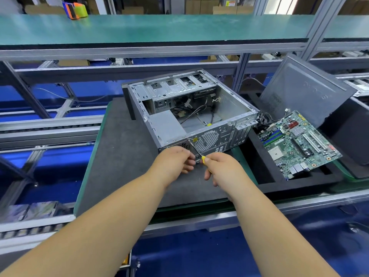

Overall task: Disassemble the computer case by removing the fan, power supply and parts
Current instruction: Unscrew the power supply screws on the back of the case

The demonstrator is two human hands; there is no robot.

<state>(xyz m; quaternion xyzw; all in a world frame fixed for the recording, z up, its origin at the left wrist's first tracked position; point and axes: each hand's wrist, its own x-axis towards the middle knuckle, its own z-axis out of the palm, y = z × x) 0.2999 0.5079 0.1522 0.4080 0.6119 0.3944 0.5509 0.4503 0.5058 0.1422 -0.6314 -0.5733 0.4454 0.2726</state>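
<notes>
Gripping the yellow-handled screwdriver [196, 150] in the right hand [221, 168], the person aims its shaft up and away to the left, tip at the rear panel of the computer case [187, 110], which lies open on the worktop [119, 156] just ahead of both hands. The left hand [175, 159] sits beside the shaft, fingers curled near the panel; what it pinches I cannot tell. Only a yellow sticker shows by the fan grille [206, 139], its writing too small to read.
</notes>
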